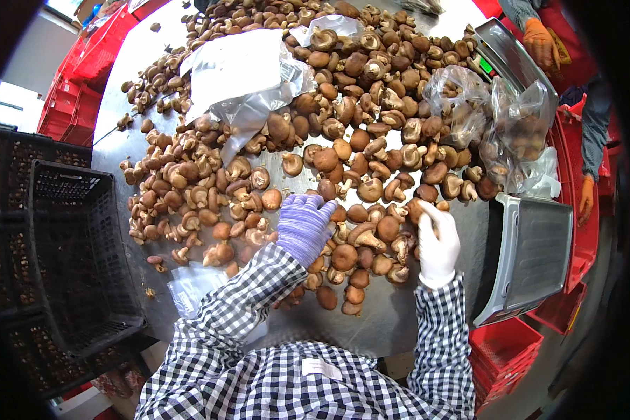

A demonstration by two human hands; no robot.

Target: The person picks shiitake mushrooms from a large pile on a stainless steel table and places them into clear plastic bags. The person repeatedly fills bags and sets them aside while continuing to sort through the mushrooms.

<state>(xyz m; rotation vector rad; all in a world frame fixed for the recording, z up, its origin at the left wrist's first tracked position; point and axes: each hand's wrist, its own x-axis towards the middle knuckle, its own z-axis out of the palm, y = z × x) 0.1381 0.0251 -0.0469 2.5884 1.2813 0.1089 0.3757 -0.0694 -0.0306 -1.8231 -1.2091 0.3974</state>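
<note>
Brown shiitake mushrooms [344, 257] lie in a wide heap over a metal table [383, 328]. In a purple glove, my left hand [305, 226] rests at the heap's near middle, fingers on or beside mushrooms; whether it grips one is hidden. My right hand [437, 239], in a white glove, has thumb and forefinger at a brown mushroom cap [415, 210] on the heap's right side. Flat clear plastic bags [189, 289] lie partly under my left forearm. Farther off, a white sheet [236, 65] and clear plastic cover some of the mushrooms.
Filled clear bags [522, 123] stand at the right, near a weighing scale with a steel pan [520, 58] and a grey scale [535, 252]. An empty black crate [79, 252] is at the left. A co-worker's orange-gloved hands [541, 44] show at the right, above red crates [504, 349].
</note>
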